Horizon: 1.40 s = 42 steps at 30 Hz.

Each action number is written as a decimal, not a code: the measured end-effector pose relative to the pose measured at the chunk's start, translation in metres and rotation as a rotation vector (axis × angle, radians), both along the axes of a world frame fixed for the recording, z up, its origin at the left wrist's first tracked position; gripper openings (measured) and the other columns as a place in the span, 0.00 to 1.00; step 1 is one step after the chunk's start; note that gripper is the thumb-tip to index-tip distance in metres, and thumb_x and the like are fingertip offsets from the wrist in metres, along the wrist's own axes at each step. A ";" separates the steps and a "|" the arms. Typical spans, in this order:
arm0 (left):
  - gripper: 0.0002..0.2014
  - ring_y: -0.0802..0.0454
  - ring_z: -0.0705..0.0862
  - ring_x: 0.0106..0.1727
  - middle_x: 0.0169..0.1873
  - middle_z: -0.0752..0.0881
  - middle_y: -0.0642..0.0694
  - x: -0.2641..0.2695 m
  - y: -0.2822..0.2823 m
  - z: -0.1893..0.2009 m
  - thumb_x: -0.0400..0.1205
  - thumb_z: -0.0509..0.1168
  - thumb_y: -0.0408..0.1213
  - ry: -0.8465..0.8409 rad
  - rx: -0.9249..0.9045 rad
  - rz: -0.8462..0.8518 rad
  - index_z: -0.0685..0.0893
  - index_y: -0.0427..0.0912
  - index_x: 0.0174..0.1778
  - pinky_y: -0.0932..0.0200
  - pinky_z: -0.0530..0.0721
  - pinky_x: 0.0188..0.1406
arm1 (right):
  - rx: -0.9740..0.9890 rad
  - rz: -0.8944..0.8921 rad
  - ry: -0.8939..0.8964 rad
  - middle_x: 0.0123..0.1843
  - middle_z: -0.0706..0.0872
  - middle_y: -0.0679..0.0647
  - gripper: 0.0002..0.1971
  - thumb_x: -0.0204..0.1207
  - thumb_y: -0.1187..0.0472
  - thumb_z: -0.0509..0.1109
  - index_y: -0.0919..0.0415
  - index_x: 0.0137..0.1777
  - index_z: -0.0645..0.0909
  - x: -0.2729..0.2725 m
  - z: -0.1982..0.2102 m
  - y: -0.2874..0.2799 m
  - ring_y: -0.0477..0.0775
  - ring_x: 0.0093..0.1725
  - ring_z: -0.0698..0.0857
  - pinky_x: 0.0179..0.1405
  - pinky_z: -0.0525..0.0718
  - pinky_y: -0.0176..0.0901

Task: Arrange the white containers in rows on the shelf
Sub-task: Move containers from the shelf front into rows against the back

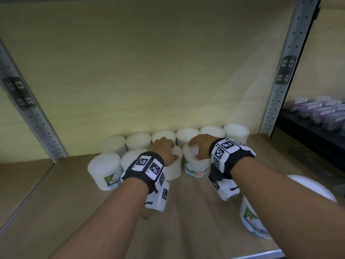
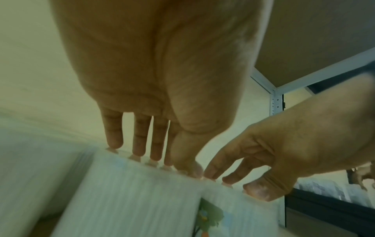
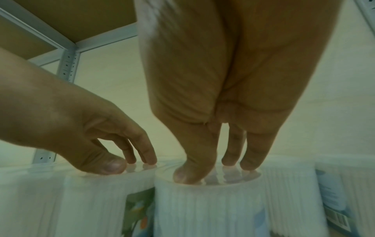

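Squat white containers stand on the wooden shelf (image 1: 196,202): a back row (image 1: 188,135) against the wall and a shorter front row (image 1: 104,169). My left hand (image 1: 166,150) (image 2: 162,160) rests its straight fingertips on the lid of one front-row container (image 1: 174,170) (image 2: 131,192). My right hand (image 1: 197,148) (image 3: 213,170) presses thumb and fingertips onto the lid of the container beside it (image 1: 195,166) (image 3: 202,205). These two containers stand side by side, nearly touching. Neither is lifted off the shelf.
One more white container (image 1: 252,221) stands apart at the front right, beside my right forearm. Grey perforated uprights (image 1: 281,86) frame the bay on both sides. A dark neighbouring shelf (image 1: 317,113) at right holds small purple packs. A board closes the bay overhead.
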State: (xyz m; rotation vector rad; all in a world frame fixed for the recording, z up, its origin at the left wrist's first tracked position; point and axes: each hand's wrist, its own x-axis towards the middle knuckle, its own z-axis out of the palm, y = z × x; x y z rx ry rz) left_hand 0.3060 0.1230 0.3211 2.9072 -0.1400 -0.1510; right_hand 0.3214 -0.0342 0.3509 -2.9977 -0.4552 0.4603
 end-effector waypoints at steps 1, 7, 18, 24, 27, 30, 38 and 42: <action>0.27 0.44 0.69 0.76 0.76 0.69 0.43 0.000 0.001 0.001 0.82 0.65 0.45 0.018 -0.012 -0.023 0.70 0.44 0.76 0.50 0.70 0.75 | -0.002 0.003 0.002 0.82 0.67 0.55 0.32 0.78 0.63 0.71 0.60 0.81 0.64 0.000 0.000 0.000 0.56 0.79 0.70 0.75 0.69 0.43; 0.24 0.46 0.74 0.73 0.73 0.74 0.45 0.000 0.006 0.004 0.80 0.64 0.33 0.001 -0.161 -0.063 0.73 0.45 0.74 0.56 0.73 0.71 | 0.005 -0.004 0.009 0.82 0.66 0.56 0.32 0.79 0.63 0.71 0.59 0.82 0.64 -0.001 0.001 0.000 0.56 0.79 0.70 0.75 0.69 0.43; 0.26 0.41 0.71 0.72 0.69 0.73 0.39 -0.004 -0.002 -0.015 0.82 0.62 0.52 -0.158 0.015 0.113 0.74 0.39 0.70 0.46 0.74 0.69 | 0.027 -0.009 0.001 0.81 0.68 0.55 0.32 0.78 0.64 0.70 0.60 0.81 0.65 -0.005 0.001 -0.001 0.55 0.79 0.70 0.74 0.69 0.42; 0.25 0.42 0.71 0.74 0.73 0.71 0.41 0.000 0.001 -0.007 0.82 0.62 0.48 -0.056 0.025 0.037 0.71 0.43 0.75 0.46 0.72 0.72 | 0.021 -0.008 0.010 0.82 0.67 0.55 0.32 0.79 0.63 0.70 0.60 0.82 0.64 -0.004 0.003 0.000 0.56 0.79 0.70 0.75 0.69 0.42; 0.24 0.44 0.70 0.76 0.76 0.69 0.43 0.000 0.004 -0.004 0.83 0.62 0.37 0.011 -0.033 -0.036 0.69 0.44 0.77 0.49 0.71 0.75 | 0.022 -0.011 0.007 0.82 0.68 0.55 0.32 0.78 0.63 0.71 0.60 0.81 0.64 -0.004 0.002 0.000 0.56 0.79 0.70 0.74 0.69 0.42; 0.25 0.45 0.70 0.76 0.75 0.68 0.43 -0.003 0.004 -0.002 0.82 0.59 0.28 0.028 -0.103 -0.079 0.70 0.43 0.77 0.55 0.71 0.74 | 0.023 -0.015 0.010 0.82 0.67 0.56 0.32 0.78 0.64 0.70 0.59 0.82 0.64 -0.005 0.003 0.000 0.55 0.79 0.70 0.74 0.69 0.41; 0.26 0.40 0.70 0.72 0.70 0.70 0.38 -0.004 -0.002 -0.008 0.83 0.61 0.50 -0.113 -0.004 0.091 0.73 0.37 0.72 0.45 0.73 0.72 | 0.024 -0.020 0.028 0.83 0.64 0.57 0.33 0.80 0.64 0.69 0.60 0.83 0.61 -0.004 0.002 0.000 0.56 0.80 0.68 0.75 0.67 0.41; 0.26 0.41 0.70 0.72 0.69 0.71 0.39 -0.003 -0.003 -0.014 0.82 0.61 0.52 -0.118 0.030 0.101 0.73 0.38 0.71 0.45 0.74 0.69 | 0.020 -0.009 0.019 0.83 0.65 0.57 0.33 0.79 0.64 0.69 0.60 0.83 0.61 -0.004 0.001 0.000 0.56 0.80 0.68 0.75 0.67 0.41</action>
